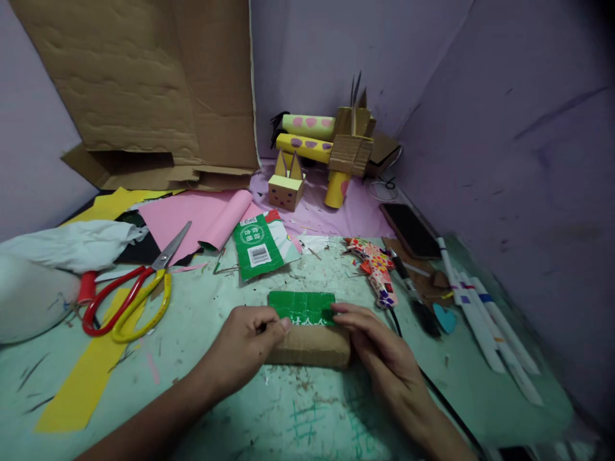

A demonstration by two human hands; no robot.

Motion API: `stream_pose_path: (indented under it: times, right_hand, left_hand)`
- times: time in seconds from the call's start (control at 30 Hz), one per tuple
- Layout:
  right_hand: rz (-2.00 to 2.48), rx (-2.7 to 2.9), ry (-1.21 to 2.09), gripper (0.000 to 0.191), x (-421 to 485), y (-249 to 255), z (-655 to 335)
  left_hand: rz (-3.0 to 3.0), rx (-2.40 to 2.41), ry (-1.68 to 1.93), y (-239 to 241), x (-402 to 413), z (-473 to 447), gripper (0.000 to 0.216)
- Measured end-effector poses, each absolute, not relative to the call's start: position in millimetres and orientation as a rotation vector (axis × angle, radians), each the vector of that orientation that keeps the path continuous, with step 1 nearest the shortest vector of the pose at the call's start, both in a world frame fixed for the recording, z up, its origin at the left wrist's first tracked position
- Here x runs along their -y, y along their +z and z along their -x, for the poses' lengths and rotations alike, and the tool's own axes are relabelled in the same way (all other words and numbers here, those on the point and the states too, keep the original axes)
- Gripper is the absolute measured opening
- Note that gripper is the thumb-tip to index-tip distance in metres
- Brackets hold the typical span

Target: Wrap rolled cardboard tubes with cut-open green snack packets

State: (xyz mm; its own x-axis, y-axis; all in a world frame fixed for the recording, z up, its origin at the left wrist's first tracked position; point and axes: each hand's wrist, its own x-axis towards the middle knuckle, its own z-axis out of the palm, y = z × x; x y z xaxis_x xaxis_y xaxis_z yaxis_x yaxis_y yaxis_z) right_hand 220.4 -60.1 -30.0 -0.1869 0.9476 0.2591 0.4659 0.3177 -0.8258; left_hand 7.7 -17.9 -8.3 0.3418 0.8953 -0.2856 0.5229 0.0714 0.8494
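Note:
A small brown cardboard box (pixel 310 347) lies on the table in front of me, a green printed cardboard flap (pixel 302 306) standing along its far side. Its left end is gripped by my left hand (pixel 252 339), with curled fingers and the thumb pressed near the flap's lower edge. At the right end, my right hand (pixel 384 352) has its fingers stretched out, fingertips against the flap's edge. Beyond the box lies a green printed cardboard piece (pixel 259 246). A patterned glue gun (pixel 375 266) rests to the right, its cord running under my right forearm.
Scissors (pixel 144 288) with red and yellow handles lie left on a yellow paper strip (pixel 91 371). Pink paper (pixel 182 221), a cardboard animal head (pixel 287 190) and a larger cardboard figure (pixel 350 150) are behind. A phone (pixel 410 229) and white markers (pixel 490 320) lie right.

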Motion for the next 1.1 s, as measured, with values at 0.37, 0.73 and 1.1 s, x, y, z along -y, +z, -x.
stream_pose_path:
  times: [0.37,0.73,1.1]
  right_hand:
    - [1.057,2.079,0.485,0.033,52,-39,-226]
    - [0.960,2.029,0.437,0.034,45,-42,-223]
    - [0.994,1.947,0.431,0.031,48,-44,-221]
  left_hand:
    - [-1.797,-1.427,0.728,-8,15,-3,0.026]
    - [-2.299,-1.496,0.365,-2,13,-25,0.027]
    - [-2.202,-1.500,0.324,-9,11,-27,0.011]
